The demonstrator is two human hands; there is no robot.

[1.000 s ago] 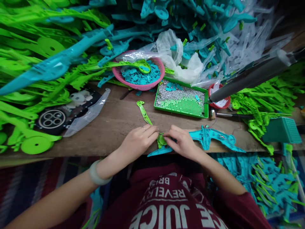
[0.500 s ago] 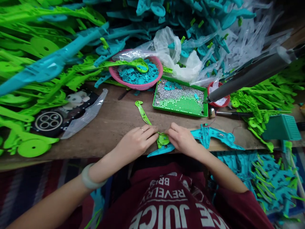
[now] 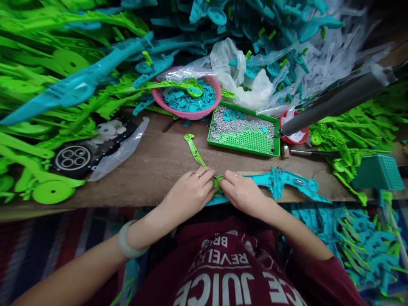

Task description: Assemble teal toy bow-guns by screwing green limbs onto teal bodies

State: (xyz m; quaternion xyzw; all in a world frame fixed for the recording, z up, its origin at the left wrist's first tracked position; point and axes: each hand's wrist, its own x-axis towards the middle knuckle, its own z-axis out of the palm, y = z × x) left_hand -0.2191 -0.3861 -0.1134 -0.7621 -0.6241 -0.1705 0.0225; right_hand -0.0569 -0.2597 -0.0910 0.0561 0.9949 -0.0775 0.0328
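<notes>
Left hand [image 3: 195, 187] is curling at a small lime-green plastic piece [image 3: 218, 182], grip hard to tell; right hand [image 3: 242, 191] is pinching it, I think; it's sitting near-centre over a long blue plastic shell [image 3: 276, 185], seemingly half fitted; the shell's right end is lying uncovered.

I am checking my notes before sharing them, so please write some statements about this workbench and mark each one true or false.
The pink basket holds blue pieces. True.
The green tray is left of the basket, as the person sees it. False: it is to the right.
A pale bracelet is on the left arm. True.
The right hand's grip is inside the tray. False: it is at the small green part.
</notes>
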